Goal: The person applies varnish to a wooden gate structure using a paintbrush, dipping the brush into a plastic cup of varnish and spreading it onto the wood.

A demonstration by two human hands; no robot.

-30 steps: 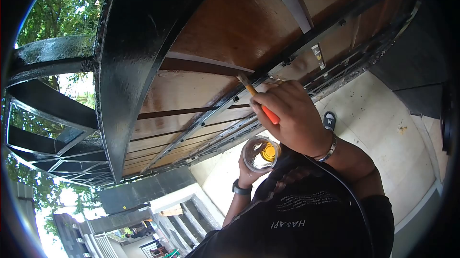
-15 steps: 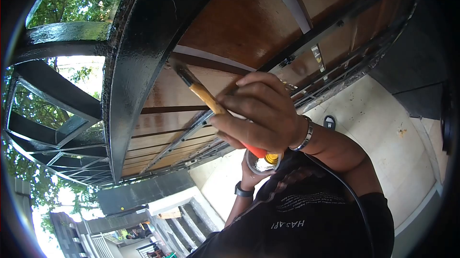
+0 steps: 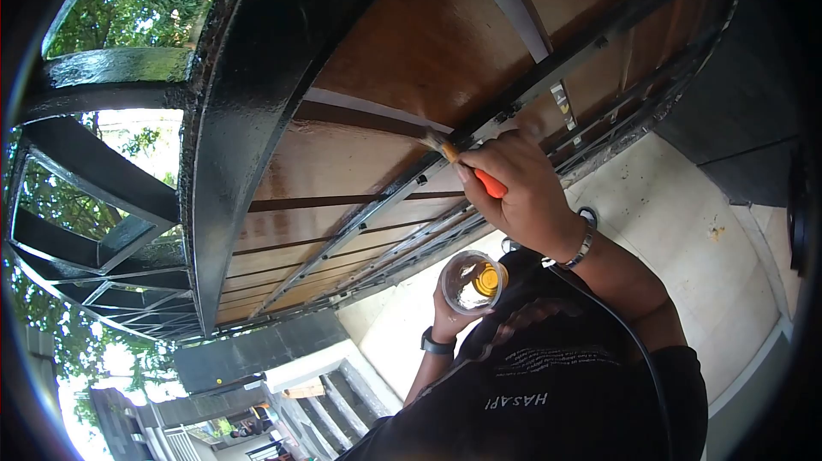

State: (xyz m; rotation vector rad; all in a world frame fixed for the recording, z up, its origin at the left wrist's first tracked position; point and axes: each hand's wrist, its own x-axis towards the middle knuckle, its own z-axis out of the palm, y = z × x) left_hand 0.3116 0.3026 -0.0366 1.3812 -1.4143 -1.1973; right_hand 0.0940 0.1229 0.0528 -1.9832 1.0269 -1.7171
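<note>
Brush: orange handle, tan neck
Cup: clear, yellow inside
Gate: brown panels, black frame

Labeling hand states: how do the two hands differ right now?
The right hand is raised against the wooden gate panel, pinching a paintbrush; the left hand sits lower, near the chest, cupping a clear plastic cup. The right wrist wears a metal bracelet, the left a dark watch. Both are closed on something.

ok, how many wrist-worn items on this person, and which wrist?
2. A metal bracelet on the wrist of the right hand holding the brush; a dark watch under the left hand holding the cup.
</note>
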